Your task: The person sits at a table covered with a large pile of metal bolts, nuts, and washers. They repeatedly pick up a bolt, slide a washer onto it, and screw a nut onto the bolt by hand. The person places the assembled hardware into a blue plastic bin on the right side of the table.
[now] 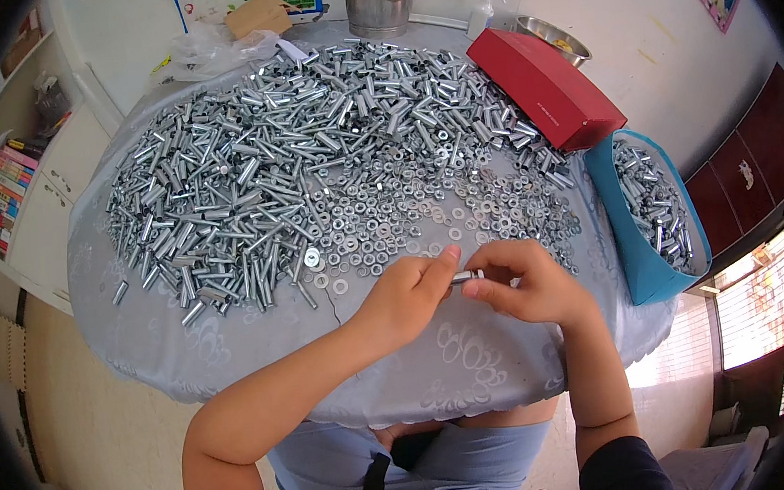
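Note:
Near the front edge of the table, my left hand [405, 297] is closed around a small silver anchor bolt [461, 277], most of it hidden by the fingers. The thumb and fingers of my right hand [535, 280] pinch its other end, where a nut seems to sit. Just beyond both hands lie loose nuts and washers [389, 210], spread over the grey tablecloth [401, 364]. Behind and to the left of these rises a large heap of metal sleeves and bolts [248, 169].
A blue box [647, 271] full of metal anchors stands at the right edge. Behind it lies a long red box [550, 85]. Along the back are a steel pot [380, 6], a spray bottle [483, 9], a metal bowl [567, 39] and a plastic bag [211, 52].

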Motion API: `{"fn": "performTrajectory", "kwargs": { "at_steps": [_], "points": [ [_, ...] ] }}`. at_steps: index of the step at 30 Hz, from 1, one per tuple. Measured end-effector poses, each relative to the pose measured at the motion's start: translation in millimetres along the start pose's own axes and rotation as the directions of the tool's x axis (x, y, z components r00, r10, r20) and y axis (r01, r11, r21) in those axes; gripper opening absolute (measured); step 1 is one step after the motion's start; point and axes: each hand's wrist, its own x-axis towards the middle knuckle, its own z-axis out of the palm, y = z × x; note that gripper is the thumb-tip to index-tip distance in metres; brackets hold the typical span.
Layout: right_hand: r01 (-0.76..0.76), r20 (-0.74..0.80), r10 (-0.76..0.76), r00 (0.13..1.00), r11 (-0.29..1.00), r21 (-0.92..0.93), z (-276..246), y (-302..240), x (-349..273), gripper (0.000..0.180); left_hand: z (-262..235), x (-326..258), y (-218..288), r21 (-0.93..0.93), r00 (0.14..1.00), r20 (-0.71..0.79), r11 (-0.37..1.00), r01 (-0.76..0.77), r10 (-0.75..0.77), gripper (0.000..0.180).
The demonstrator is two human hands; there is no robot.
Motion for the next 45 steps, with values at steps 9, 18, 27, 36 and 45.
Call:
{"fn": "performTrajectory", "kwargs": {
  "at_steps": [9, 18, 27, 36, 45],
  "points": [
    [-0.005, 0.018, 0.005, 1.000, 1.000, -0.026, -3, -3, -1, 0.029, 1, -1, 2, -0.011, 1.000, -0.013, 1.000, -0.005, 0.005, 0.058],
    [-0.161, 0.145, 0.161, 0.976, 0.987, -0.013, -10, -3, -4, 0.021, 1, 0, 1, -0.001, 1.000, -0.010, 1.000, -0.009, 0.009, 0.058],
    [-0.098, 0.067, 0.096, 0.993, 0.995, 0.033, -5, 1, -4, 0.023, 2, -2, 4, 0.015, 1.000, -0.016, 1.000, -0.015, 0.015, 0.057],
    [-0.116, 0.070, 0.118, 0.990, 0.993, -0.038, -9, -3, -4, 0.024, 0, -1, 3, 0.028, 1.000, -0.003, 0.999, -0.021, 0.021, 0.056],
    [0.085, 0.081, -0.079, 0.994, 0.994, -0.067, -4, 6, 0, 0.023, 1, -2, 0, -0.022, 1.000, -0.008, 1.000, 0.010, -0.011, 0.054]
  ]
}}
